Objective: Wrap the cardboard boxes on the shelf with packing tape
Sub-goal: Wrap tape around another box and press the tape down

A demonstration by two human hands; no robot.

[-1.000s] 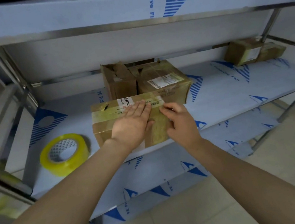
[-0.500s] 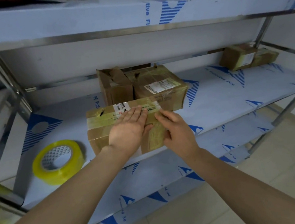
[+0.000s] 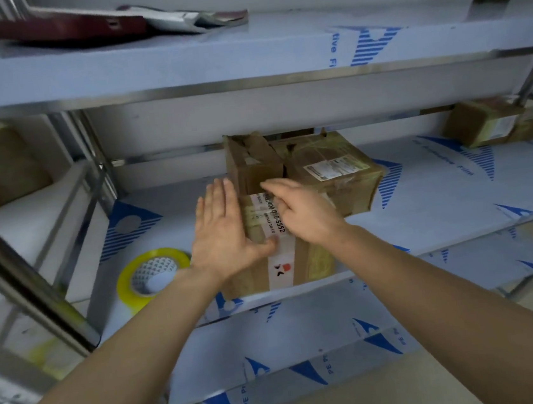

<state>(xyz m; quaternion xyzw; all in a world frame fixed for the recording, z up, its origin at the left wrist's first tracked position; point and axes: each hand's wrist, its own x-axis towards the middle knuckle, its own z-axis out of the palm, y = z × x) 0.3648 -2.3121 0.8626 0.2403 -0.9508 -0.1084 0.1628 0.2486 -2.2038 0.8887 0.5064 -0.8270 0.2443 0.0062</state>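
- Brown cardboard box (image 3: 285, 259) sits at the front edge of the middle shelf (image 3: 441, 202), one end reaching that edge, its length running toward the back; a white label strip with printed digits runs along its top and down its near face.
- The left hand (image 3: 225, 229) lies flat against the box's left side, fingers straight and close together, pointing toward the back of the shelf, the thumb resting on the white strip on top.
- The right hand (image 3: 306, 210) rests on the box's top from the right, fingers loosely curled and a little apart, fingertips at the far end of the label; neither hand is closed around anything.
- A yellow roll of packing tape (image 3: 152, 276) lies flat on the shelf just left of the box, near the front edge, beside the left wrist and untouched.
- Behind the box, toward the shelf's back edge, stand two more boxes: a narrow upright box (image 3: 250, 162) with torn flaps, and next to it a wider taped box (image 3: 338, 170) carrying a shipping label.
- In the far right back corner sits a small labelled box (image 3: 488, 123).
- On the upper shelf (image 3: 176, 62) lie a dark red flat case (image 3: 66, 28) and a silvery pouch (image 3: 191, 19).
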